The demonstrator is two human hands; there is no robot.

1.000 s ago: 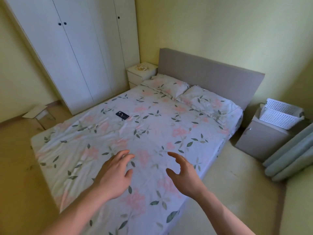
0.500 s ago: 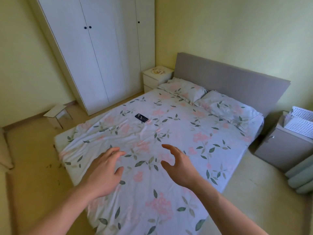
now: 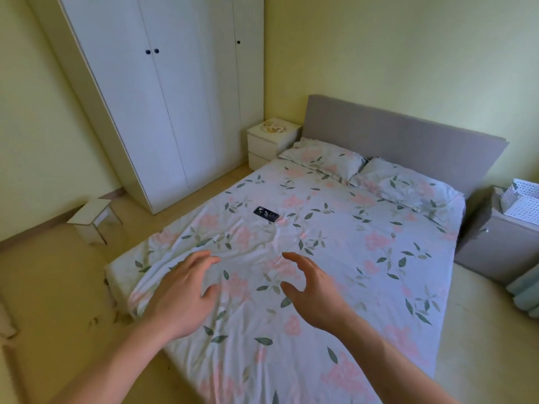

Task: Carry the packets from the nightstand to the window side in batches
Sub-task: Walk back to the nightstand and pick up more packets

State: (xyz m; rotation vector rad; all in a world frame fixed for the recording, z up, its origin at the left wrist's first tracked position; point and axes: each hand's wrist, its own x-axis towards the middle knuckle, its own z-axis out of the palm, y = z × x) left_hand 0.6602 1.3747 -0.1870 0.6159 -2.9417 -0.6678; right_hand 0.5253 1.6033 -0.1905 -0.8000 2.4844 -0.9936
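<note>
A small pile of pale packets [image 3: 272, 127] lies on top of the white nightstand [image 3: 264, 147], in the far corner between the wardrobe and the bed's headboard. My left hand [image 3: 182, 295] and my right hand [image 3: 313, 295] float empty above the foot of the bed, fingers spread and relaxed. Both hands are far from the packets, with most of the bed between them.
The bed [image 3: 320, 258] with a floral sheet fills the middle; a dark phone [image 3: 266, 214] lies on it. A tall white wardrobe [image 3: 163, 97] stands at the left, a small white stool [image 3: 93, 221] on the floor. At right a grey cabinet [image 3: 493, 243] carries a white basket [image 3: 522, 201].
The view has swung to the left, so the bed and the right-hand cabinet have slid rightwards in frame and the nightstand sits nearer the middle. Both hands stay empty and spread.
</note>
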